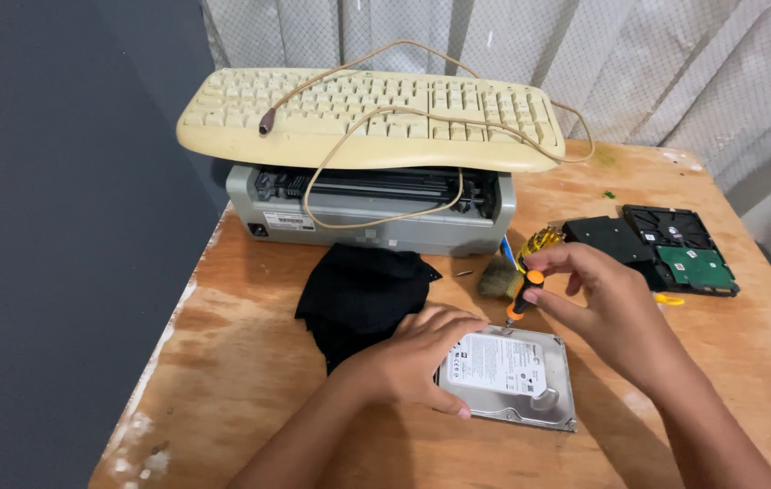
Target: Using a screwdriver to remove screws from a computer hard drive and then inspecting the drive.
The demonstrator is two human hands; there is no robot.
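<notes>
A silver hard drive [517, 378] lies flat on the wooden table [240, 380], near its front edge, with a white rectangular label covering most of its top face and a round embossed patch at its near right corner. The left hand [417, 355] rests palm down on the drive's left side, fingers spread over the label's edge, pressing rather than gripping. The right hand [598, 303] pinches a small screwdriver [524, 294] with a black and orange handle, fingers closed narrowly around it, the tip standing upright at the drive's far edge. Just behind the left hand a black cloth [363, 294] lies crumpled. Beyond it sits a grey printer [376, 213] with a small white sticker on its front left, and a cream keyboard [367, 118] rests across its top, cord looping down. To the right, near the table's edge, a second hard drive [684, 249] lies with its green circuit board up, beside a black plate [607, 237]. A brush [501, 276] lies near the screwdriver. Bare wood stays open to the left and in front.
</notes>
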